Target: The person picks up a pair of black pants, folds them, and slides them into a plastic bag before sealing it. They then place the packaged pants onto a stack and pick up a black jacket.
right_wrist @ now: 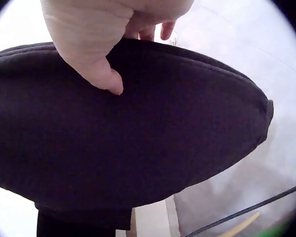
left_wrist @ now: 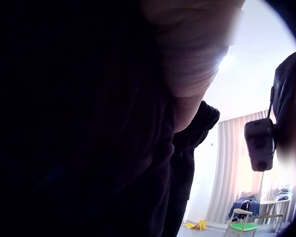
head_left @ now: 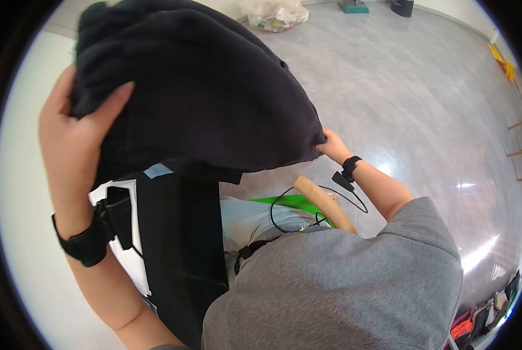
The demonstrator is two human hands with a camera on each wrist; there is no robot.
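Observation:
A large black garment (head_left: 202, 93) hangs folded over between both hands, above the person's lap and the table edge. Its left end is bunched in the left hand (head_left: 77, 137), the thumb lying on the near side of the cloth. At the opposite corner the right hand (head_left: 335, 147) grips the edge. In the right wrist view the thumb of the right hand (right_wrist: 96, 49) presses the near face of the garment (right_wrist: 138, 128), with the other fingers behind the edge. Dark cloth (left_wrist: 89, 123) fills most of the left wrist view, beside the left hand (left_wrist: 192, 64).
A white table (head_left: 27, 192) runs along the left, with a flat black piece (head_left: 179, 233) by its near edge. A chair's wooden back (head_left: 325, 201) and green seat (head_left: 293, 202) are beside the person. A plastic bag (head_left: 275, 14) lies on the grey floor (head_left: 401, 105).

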